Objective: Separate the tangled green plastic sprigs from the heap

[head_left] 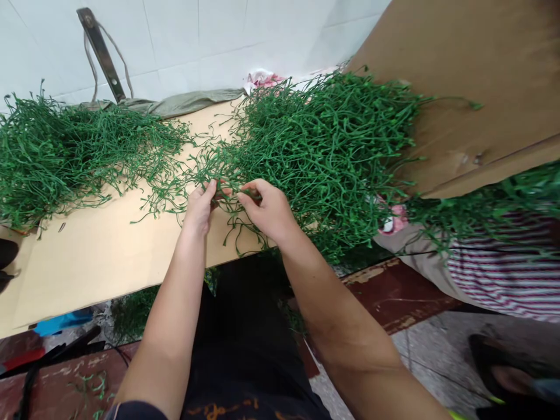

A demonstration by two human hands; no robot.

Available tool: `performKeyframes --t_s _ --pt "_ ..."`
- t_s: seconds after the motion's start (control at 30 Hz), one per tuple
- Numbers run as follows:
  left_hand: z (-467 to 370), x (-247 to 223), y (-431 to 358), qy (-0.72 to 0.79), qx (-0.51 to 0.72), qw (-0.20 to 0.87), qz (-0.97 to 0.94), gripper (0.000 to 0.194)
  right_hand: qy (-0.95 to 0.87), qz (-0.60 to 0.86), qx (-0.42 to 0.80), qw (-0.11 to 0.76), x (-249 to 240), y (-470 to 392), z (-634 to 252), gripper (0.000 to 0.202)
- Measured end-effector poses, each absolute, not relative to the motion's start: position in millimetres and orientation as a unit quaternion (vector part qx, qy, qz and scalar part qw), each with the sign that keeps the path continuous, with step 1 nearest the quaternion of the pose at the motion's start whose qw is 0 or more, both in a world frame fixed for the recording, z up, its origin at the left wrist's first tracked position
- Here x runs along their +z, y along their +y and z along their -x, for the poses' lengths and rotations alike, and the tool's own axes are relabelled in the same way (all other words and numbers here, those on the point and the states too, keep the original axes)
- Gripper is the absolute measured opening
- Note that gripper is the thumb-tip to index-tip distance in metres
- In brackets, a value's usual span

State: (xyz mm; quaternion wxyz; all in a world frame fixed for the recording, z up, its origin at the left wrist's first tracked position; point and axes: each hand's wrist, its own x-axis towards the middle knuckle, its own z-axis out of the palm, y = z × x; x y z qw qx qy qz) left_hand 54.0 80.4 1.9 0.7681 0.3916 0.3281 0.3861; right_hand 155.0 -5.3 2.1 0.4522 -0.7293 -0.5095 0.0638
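Note:
Thin green stems with small knobbed tips, perhaps plastic, lie before me on a tan cardboard sheet point(118, 245). My left hand point(201, 205) is closed, thumb on top, around a few of these stems. Just to its right, my right hand point(270, 211) has thumb and forefinger brought together at the loose stems point(230, 203) between the hands. Exactly what its fingertips grip is partly hidden. A big tangled heap of green stems point(328, 140) rises beyond and beside my right hand. Another heap of stems point(56, 146) spreads at the far left.
A brown cardboard panel point(472, 81) leans at the right. Past it sits a person in striped clothing point(503, 268), with more stems near them. Against the tiled wall are a dark strap-like bar point(101, 52) and grey-green cloth point(184, 104). A red-brown bench point(394, 291) stands below.

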Motion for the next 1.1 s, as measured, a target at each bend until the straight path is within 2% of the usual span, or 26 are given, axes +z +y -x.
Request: performKeyframes --t_s 0.1,0.17,0.27,0.47,0.67,0.8,0.93,1.03,1.1 --pt "-56.7 -0.5 79.6 0.329 0.389 0.756 -0.41 0.014 -0.531 0.709 -0.039 0.463 4.2 -7.3 -155.0 0.024" --pt "-58.1 -3.7 80.1 0.322 0.396 0.753 -0.414 0.016 -0.557 0.695 -0.068 0.449 6.2 -6.6 -152.0 0.023" --pt "-59.2 -9.6 81.8 0.316 0.412 0.749 -0.412 0.02 -0.585 0.685 -0.059 0.43 8.7 -3.5 -146.0 0.016" --pt "-59.0 -7.4 81.6 0.319 0.403 0.749 -0.418 0.017 -0.541 0.708 -0.031 0.453 4.5 -0.3 -144.9 0.013" --pt "-58.6 -1.7 79.2 0.333 0.39 0.744 -0.428 0.016 -0.569 0.71 -0.095 0.404 3.0 -2.3 -149.6 0.02" --pt "-58.0 -6.9 84.0 0.347 0.386 0.745 -0.419 0.016 -0.602 0.671 -0.148 0.406 7.7 -10.6 -131.6 0.026" --pt "-55.8 -6.3 93.2 0.394 0.456 0.741 -0.296 0.02 -0.681 0.584 -0.171 0.408 12.8 -28.2 -95.8 0.026" --pt "-54.8 -5.6 96.7 0.387 0.46 0.74 -0.303 0.024 -0.736 0.52 -0.146 0.407 24.3 -39.9 -83.4 0.023" --pt "-54.8 -7.4 95.9 0.372 0.444 0.735 -0.352 0.026 -0.735 0.527 -0.105 0.413 34.1 -47.7 -93.2 0.023"
